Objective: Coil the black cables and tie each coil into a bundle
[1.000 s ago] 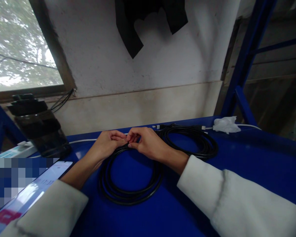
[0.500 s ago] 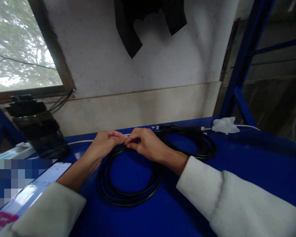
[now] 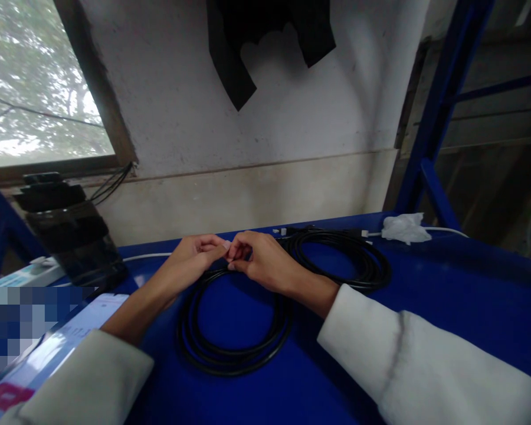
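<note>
My left hand (image 3: 197,252) and my right hand (image 3: 259,257) meet fingertip to fingertip over the far side of a coiled black cable (image 3: 230,372). Both are closed in a pinch. Something small and whitish shows between the tips, too small to name, and the fingers mostly hide it. The coil lies flat on the blue table (image 3: 327,378), its far part covered by my hands. Just right of my right hand lies a second coil of black cable (image 3: 383,265), with a plug end (image 3: 365,234) on its far side.
At the left stand a dark water bottle (image 3: 77,236) and a white power strip (image 3: 30,271). A phone (image 3: 48,354) with a lit screen lies by my left sleeve. Crumpled white plastic (image 3: 406,228) sits on a white cord at the back right. A blue frame post (image 3: 438,112) rises behind it.
My fingertips have shifted slightly against each other, still pinched at the same spot. The coils stay in place; the whole view has moved a little.
</note>
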The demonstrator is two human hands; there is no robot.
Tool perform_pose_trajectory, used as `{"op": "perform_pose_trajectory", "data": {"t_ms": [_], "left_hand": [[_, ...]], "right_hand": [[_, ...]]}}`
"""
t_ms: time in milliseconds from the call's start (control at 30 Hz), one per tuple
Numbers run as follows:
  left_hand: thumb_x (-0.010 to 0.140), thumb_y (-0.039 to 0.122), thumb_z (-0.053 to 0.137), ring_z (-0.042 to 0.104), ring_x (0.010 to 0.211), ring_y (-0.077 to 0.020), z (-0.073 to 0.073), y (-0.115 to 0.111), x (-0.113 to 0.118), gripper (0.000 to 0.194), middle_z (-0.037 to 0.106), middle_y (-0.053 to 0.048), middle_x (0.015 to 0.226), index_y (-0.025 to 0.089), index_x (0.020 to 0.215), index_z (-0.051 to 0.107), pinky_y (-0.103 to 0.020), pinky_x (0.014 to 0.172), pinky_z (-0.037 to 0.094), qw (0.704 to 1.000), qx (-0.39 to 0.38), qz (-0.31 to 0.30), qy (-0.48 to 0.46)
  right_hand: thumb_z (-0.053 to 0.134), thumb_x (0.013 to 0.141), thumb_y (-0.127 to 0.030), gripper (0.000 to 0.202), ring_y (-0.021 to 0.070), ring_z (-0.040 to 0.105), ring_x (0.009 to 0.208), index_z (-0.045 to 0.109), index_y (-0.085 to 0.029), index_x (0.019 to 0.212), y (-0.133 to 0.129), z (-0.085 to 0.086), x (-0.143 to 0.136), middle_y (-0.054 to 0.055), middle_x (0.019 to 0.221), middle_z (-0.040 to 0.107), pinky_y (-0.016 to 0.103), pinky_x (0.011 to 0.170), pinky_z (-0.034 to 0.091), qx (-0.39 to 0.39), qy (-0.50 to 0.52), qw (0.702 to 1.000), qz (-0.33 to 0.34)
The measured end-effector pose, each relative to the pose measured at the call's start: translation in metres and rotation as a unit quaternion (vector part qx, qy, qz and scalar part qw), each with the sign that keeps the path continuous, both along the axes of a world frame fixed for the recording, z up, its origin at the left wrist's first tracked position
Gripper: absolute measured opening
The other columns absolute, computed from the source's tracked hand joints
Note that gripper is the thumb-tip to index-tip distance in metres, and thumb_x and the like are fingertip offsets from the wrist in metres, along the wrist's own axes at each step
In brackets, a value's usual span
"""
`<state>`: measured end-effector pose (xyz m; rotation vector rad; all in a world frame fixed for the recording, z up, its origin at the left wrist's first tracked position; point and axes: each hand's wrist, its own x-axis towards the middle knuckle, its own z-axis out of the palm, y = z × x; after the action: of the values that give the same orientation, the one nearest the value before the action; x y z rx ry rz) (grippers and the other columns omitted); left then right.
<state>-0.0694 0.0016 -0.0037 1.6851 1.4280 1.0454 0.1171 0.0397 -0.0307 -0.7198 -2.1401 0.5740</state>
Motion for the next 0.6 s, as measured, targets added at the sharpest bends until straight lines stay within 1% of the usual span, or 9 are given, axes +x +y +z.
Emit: {"op": "perform_pose_trajectory", "data": {"t_ms": [100,200,300,433,533,600], "left_hand": [[0.074,0.041,0.081,0.068,0.074,-0.0188,-0.0015,0.0012,-0.0021,0.028,0.077,-0.006,0.085,0.017,0.089,0.075,-0.027,0.067,0.046,0.999,-0.014,-0.029,-0.015],[0.069,0.035,0.086,0.07,0.08,-0.0196,-0.004,0.0041,-0.0038,0.03,0.077,-0.007,0.088,0.017,0.091,0.076,-0.029,0.074,0.048,0.999,-0.004,-0.04,-0.008],[0.066,0.031,0.087,0.069,0.08,-0.0189,-0.0055,0.0066,-0.005,0.028,0.077,-0.006,0.089,0.018,0.089,0.077,-0.028,0.072,0.048,0.999,-0.003,-0.043,0.0],[0.067,0.032,0.088,0.07,0.08,-0.0193,-0.0051,0.0067,-0.0073,0.028,0.077,-0.007,0.089,0.018,0.088,0.076,-0.029,0.072,0.048,0.999,-0.007,-0.04,0.0],[0.068,0.032,0.087,0.071,0.08,-0.0201,-0.0046,0.0058,-0.0085,0.029,0.078,-0.007,0.088,0.017,0.09,0.076,-0.03,0.073,0.05,0.999,-0.015,-0.037,-0.01],[0.071,0.033,0.086,0.071,0.081,-0.0204,-0.0051,0.006,-0.0088,0.028,0.078,-0.007,0.087,0.018,0.091,0.076,-0.03,0.074,0.051,0.999,-0.007,-0.034,-0.003]], "right_hand": [[0.082,0.079,-0.009,0.019,0.014,0.068,0.079,0.071,-0.017,0.092,0.0011,-0.0016,-0.0003,0.001,0.087,0.074,0.024,0.071,0.048,-0.021,0.009,1.0,-0.005],[0.076,0.082,-0.008,0.014,0.0137,0.067,0.078,0.07,-0.017,0.091,0.0026,-0.0025,0.0001,0.002,0.087,0.074,0.023,0.069,0.047,-0.009,0.003,1.0,0.0],[0.073,0.083,-0.009,0.01,0.0142,0.067,0.077,0.07,-0.016,0.09,0.0029,-0.0023,0.0008,0.003,0.087,0.075,0.023,0.067,0.046,-0.005,-0.006,1.0,0.001],[0.074,0.084,-0.01,0.009,0.0143,0.067,0.075,0.069,-0.016,0.086,0.0012,-0.0007,0.0013,0.002,0.082,0.074,0.023,0.065,0.044,-0.014,-0.011,1.0,-0.005],[0.076,0.085,-0.012,0.009,0.0142,0.067,0.075,0.069,-0.017,0.087,0.0002,0.0002,0.0012,0.001,0.082,0.074,0.023,0.065,0.043,-0.021,-0.007,1.0,-0.005],[0.077,0.085,-0.013,0.009,0.0143,0.068,0.075,0.07,-0.018,0.087,0.0002,0.0006,0.0009,0.001,0.082,0.074,0.023,0.065,0.043,-0.014,-0.008,1.0,-0.011]]}}
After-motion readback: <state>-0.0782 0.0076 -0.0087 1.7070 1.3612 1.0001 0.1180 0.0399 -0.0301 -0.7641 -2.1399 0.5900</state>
